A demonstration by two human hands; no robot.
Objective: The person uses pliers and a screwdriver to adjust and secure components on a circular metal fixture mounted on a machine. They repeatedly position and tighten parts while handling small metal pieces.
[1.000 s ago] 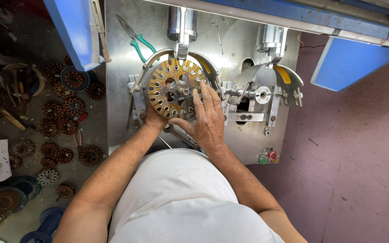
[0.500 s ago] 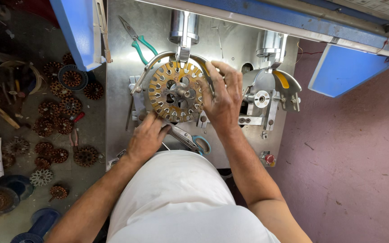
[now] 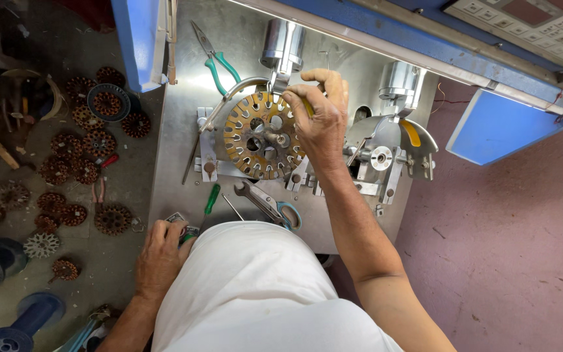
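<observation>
Fingers of right hand (image 3: 320, 124) pinch 1 stator (image 3: 262, 135) rim (left hand (image 3: 161, 251) curled, grip unclear).

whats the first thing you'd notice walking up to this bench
The round slotted metal core clamped in the middle of the steel bench plate, with the right hand reaching over its top edge. Next, the dozens of copper-wound cores scattered on the floor to the left. The left hand rests at the plate's near edge, beside a green-handled screwdriver.
</observation>
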